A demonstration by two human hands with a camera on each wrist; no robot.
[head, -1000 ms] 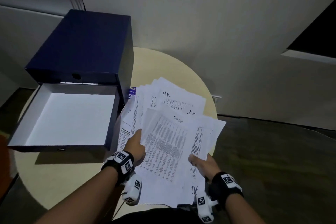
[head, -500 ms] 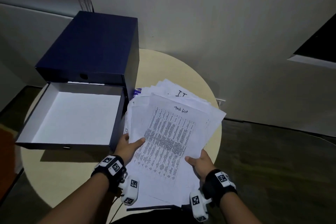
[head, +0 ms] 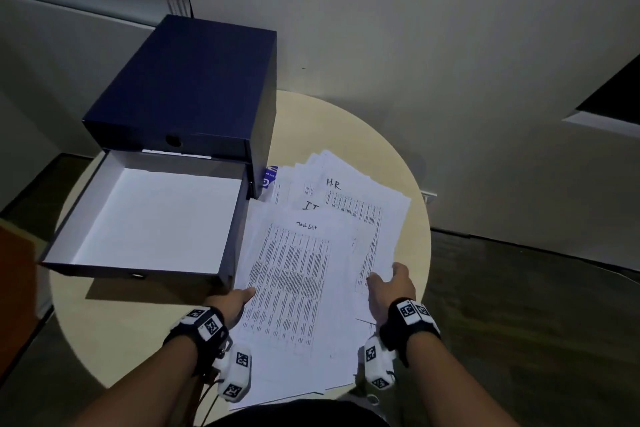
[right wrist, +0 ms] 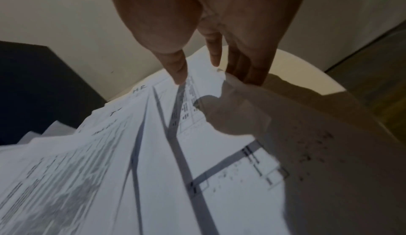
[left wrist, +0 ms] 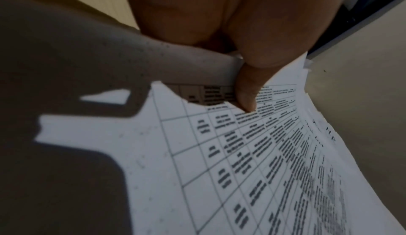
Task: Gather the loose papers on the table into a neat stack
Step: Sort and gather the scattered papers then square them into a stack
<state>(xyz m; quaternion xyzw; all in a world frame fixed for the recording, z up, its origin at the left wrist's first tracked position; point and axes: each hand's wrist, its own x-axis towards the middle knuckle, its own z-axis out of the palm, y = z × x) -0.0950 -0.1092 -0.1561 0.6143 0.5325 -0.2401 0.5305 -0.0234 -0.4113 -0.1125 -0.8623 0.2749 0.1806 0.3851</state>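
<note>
A loose pile of printed white papers point(head: 298, 270) lies fanned on the right half of the round cream table point(head: 346, 121). The top sheet is a table headed "Task List", and sheets marked "IT" and "HR" stick out behind it. My left hand point(head: 235, 300) pinches the pile's left edge, the thumb point(left wrist: 246, 89) on top of the papers point(left wrist: 241, 160) and the fingers hidden beneath. My right hand point(head: 389, 284) holds the right edge. Its thumb point(right wrist: 178, 72) lies on the papers point(right wrist: 131, 152) and its outer fingers point(right wrist: 248, 72) reach under the edge.
A dark blue drawer box point(head: 194, 87) stands at the table's back left. Its white-lined drawer point(head: 149, 218) is pulled out, right against the pile's left side. A blue printed item point(head: 270, 177) peeks out beside the box. A wall runs behind, with dark floor to the right.
The bundle held up half a second ago now lies lower and more spread, with the "HR" sheet showing again. My right hand has slid forward along the right edge.
</note>
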